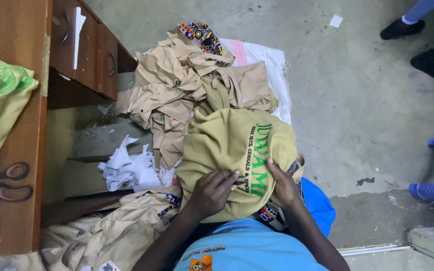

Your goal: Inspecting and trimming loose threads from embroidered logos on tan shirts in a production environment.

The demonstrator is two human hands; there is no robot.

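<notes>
Illumination was dim and uneven, brightest on the far concrete floor (pixel 357 100) and falling into deep shadow under the desk (pixel 11 90) at left, with no glare, mild wide-angle bending toward the edges, slight softness on the near shirt (pixel 247 251), and otherwise adequate focus.

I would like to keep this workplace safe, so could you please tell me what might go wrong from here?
The olive garment bunched under the left hand and right hand could slide onto the heap of tan clothes and get mixed in. That heap and the white scraps spread over the floor, where someone's shoes stand nearby, so tripping seems possible. The scissors lie near the desk edge and might get knocked off.
</notes>
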